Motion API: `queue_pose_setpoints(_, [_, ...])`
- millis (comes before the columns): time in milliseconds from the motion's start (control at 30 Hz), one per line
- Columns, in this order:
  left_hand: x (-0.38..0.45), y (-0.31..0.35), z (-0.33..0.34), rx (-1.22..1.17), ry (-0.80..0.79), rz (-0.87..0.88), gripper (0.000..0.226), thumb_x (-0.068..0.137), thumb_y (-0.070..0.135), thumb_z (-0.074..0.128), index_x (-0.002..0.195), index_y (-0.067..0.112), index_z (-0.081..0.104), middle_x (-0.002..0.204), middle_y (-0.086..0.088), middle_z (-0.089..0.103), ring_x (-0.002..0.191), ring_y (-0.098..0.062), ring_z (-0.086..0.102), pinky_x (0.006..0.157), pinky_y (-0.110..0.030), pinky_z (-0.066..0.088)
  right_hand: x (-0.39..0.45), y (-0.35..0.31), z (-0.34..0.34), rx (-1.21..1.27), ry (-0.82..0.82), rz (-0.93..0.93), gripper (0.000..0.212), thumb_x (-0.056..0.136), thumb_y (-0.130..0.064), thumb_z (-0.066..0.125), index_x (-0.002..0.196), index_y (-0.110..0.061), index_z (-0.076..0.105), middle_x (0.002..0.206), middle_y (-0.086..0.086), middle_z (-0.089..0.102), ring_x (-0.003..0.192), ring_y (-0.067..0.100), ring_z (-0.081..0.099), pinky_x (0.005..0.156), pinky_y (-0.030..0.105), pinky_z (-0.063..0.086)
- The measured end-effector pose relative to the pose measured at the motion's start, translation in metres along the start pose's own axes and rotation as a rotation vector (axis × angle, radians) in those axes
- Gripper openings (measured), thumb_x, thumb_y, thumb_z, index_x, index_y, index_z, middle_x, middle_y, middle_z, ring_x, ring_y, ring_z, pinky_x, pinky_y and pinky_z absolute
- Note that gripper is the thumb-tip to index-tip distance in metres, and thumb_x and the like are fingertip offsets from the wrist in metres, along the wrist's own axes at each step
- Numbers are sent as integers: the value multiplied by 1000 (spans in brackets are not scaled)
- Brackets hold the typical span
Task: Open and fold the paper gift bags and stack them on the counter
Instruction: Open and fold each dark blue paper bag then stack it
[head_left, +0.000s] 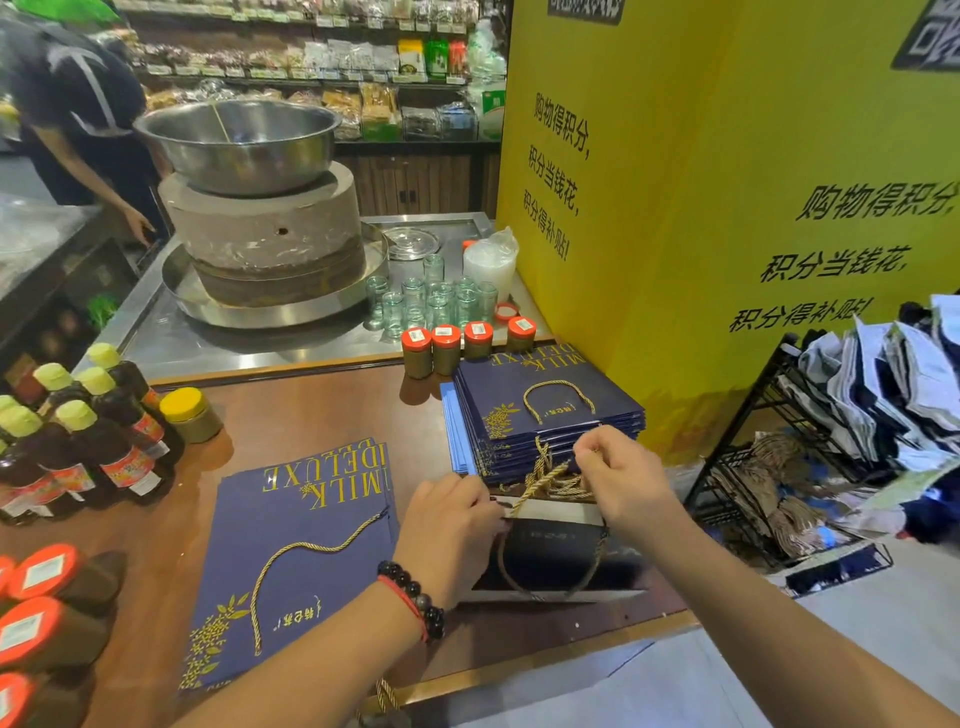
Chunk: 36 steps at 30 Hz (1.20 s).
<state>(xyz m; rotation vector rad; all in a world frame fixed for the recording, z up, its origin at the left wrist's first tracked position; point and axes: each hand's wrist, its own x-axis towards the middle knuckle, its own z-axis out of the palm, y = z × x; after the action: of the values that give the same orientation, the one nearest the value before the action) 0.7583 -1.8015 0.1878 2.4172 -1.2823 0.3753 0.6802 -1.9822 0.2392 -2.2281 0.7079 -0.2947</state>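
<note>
Bag (550, 556) stands open under my hands on the counter (322, 410), gold cord inside. Left hand (447, 530) pinches its rim; right hand (623, 478) pinches the cord handle (540, 480) above it.

1 head view, looking forward and down, close over the counter (322, 415)

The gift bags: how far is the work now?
Done: a few flat bags lie stacked at left. In hand: the left hand and right hand work the rim and gold cord of one open bag. Left: the tall pile behind.
</note>
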Motion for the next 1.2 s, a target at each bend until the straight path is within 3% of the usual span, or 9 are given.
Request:
queue_pose_setpoints(133, [2,-5,3,-74,19,-25,29,53,16,93,68,24,70,70,9,54,63,-16,53,56,-26,31,-28,16,9,187,207,-129,14,92,-7,53,90,-20,59,57,-5,47,52,8,41,54,28,34])
queue_pose_setpoints(267, [5,-12,5,-118,26,-37,23,61,14,89,73,21,71,73,7,55,67,-18,55,60,-27,36,-65,21,49,21,-33,-202,17,82,-24,55,93,-29,67,83,-20,62,81,0,59,73,16,46])
queue_pose_setpoints(367, [6,-13,5,-116,15,-15,21,62,15,89,72,21,71,73,7,55,67,-17,54,60,-26,35,-66,21,76,26,-189,-10,23,88,-26,58,110,-28,61,104,-17,63,94,5,59,85,26,49])
queue_pose_setpoints(500, [5,-14,5,-116,8,-16,20,63,15,88,71,21,70,72,6,54,69,-17,50,57,-28,35,-54,7,91,444,-313,313,2,94,-24,60,94,-25,61,89,-7,68,80,4,62,73,24,51])
queue_pose_setpoints(633, [8,-10,3,-115,11,-39,20,63,14,88,64,19,69,68,6,54,63,-18,52,56,-27,35,-65,8,100,254,-402,53,15,95,-20,55,84,-19,65,74,-5,63,65,-1,53,68,26,46])
queue_pose_setpoints(800, [12,-8,1,-143,3,-77,18,66,12,86,64,17,69,66,4,55,62,-17,53,57,-27,33,-83,9,101,-239,-715,-143,23,89,-32,55,106,-20,65,109,3,66,105,22,60,94,34,49])
queue_pose_setpoints(967, [12,-10,1,-132,-83,-119,11,91,20,63,88,15,72,87,2,58,86,-20,54,75,-26,30,-83,3,87,-467,-727,-298,27,94,-30,49,113,-19,64,114,4,61,109,29,57,94,36,47])
queue_pose_setpoints(1067, [11,-15,2,-179,-92,-81,2,81,16,73,82,16,71,81,4,57,78,-23,56,68,-29,35,-84,11,81,-599,-706,-437,30,94,-32,45,113,-19,64,111,5,59,105,30,56,85,38,46])
queue_pose_setpoints(1200, [11,-21,0,-85,-65,-84,40,72,25,78,109,18,65,93,3,62,82,-24,56,67,-34,41,-76,29,67,-620,-385,-607,31,88,-42,46,93,-20,68,99,-2,61,92,21,58,72,38,51])
